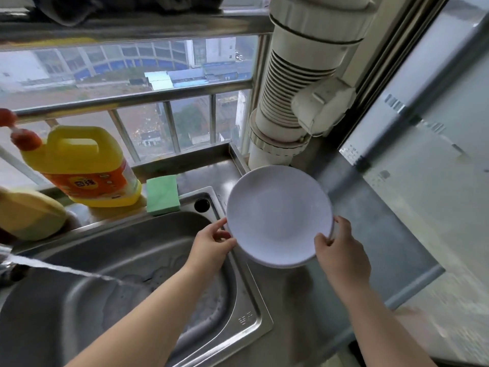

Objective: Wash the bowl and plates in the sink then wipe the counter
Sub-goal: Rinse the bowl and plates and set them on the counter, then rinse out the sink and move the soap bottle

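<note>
White plate [277,215] | face up | left hand [211,245], right hand [341,250] gripping rim

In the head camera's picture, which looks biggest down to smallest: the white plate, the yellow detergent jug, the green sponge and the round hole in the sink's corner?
1. Yellow detergent jug and white plate: about alike, and the plate is nearer the camera, so unranked.
2. Green sponge.
3. Round hole.

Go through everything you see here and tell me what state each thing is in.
White plate: held over the counter's edge, by its rim.
Left hand: pinches the rim.
Right hand: pinches the rim.
Sink: water streaming in.
Green sponge: unused, behind the sink.
Detergent jug: upright.
</note>
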A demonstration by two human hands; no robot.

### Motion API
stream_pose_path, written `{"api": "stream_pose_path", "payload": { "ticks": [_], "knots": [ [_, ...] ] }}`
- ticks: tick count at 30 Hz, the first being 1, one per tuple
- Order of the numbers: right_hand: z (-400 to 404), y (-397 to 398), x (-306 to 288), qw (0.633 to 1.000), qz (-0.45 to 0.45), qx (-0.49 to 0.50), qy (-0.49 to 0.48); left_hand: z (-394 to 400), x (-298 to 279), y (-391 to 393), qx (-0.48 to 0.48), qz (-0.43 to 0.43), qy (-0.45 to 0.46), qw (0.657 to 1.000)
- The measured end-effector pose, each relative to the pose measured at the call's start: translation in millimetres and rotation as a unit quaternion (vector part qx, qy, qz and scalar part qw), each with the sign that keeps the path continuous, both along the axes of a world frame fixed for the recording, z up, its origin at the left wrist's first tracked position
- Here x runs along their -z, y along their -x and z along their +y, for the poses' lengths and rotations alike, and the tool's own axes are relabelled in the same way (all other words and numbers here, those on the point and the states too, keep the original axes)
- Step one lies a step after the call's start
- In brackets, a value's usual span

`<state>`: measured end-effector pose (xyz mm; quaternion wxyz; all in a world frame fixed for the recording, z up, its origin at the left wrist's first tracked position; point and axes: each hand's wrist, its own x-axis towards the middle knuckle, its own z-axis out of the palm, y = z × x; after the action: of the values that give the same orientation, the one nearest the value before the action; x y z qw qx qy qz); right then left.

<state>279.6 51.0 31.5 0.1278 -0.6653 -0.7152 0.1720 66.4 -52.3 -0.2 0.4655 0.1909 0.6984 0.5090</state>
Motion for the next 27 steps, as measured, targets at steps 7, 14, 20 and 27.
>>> {"api": "stream_pose_path", "payload": {
  "ticks": [7,14,20,27],
  "knots": [
    [11.8,-4.7,5.6,0.981,0.138,0.054,0.124,1.0,2.4,-11.3,0.016,-0.023,0.011,1.0],
    [16.0,0.2,11.3,0.97,0.188,0.096,0.123,-0.9,2.0,-5.0,0.032,-0.065,0.009,0.997],
    [-3.6,12.2,-3.2,0.983,0.136,0.035,-0.118,-19.7,8.8,3.8,0.032,-0.016,0.031,0.999],
    [-79.4,99.8,-8.9,0.91,0.265,-0.314,-0.048,-106.9,15.4,47.4,0.015,0.135,0.084,0.987]
  ]
}}
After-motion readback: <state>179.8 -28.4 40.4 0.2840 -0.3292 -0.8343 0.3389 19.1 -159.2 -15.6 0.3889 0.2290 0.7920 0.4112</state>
